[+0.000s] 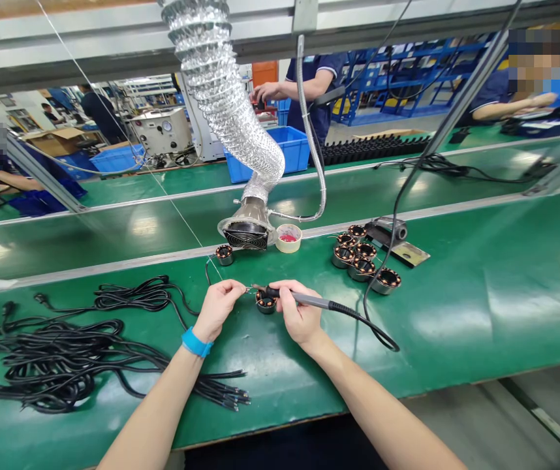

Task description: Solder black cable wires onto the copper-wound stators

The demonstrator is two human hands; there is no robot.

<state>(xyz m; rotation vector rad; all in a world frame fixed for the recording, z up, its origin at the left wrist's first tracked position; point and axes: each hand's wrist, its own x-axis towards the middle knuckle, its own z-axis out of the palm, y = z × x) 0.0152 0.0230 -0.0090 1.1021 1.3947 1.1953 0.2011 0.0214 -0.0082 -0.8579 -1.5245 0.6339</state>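
Note:
My right hand (300, 310) is wrapped round the grey handle of a soldering iron (312, 300), its tip pointing left. With thumb and fingers pinched, my left hand (218, 305) holds a thin solder wire (182, 215) that runs down from the upper left. The fingertips and the iron's tip almost meet just above a motor stator (265, 302) with copper windings, which stands on the green bench. Fine wire ends show between them, too small to make out fully. A blue band (196, 342) circles my left wrist.
Black power cords (64, 352) lie heaped at left. Several stators (361, 266) stand at right beside a metal stand (392, 235). A foil duct (231, 98) with a fan (245, 235) hangs ahead, near a small round tub (288, 239). Co-workers sit and stand beyond.

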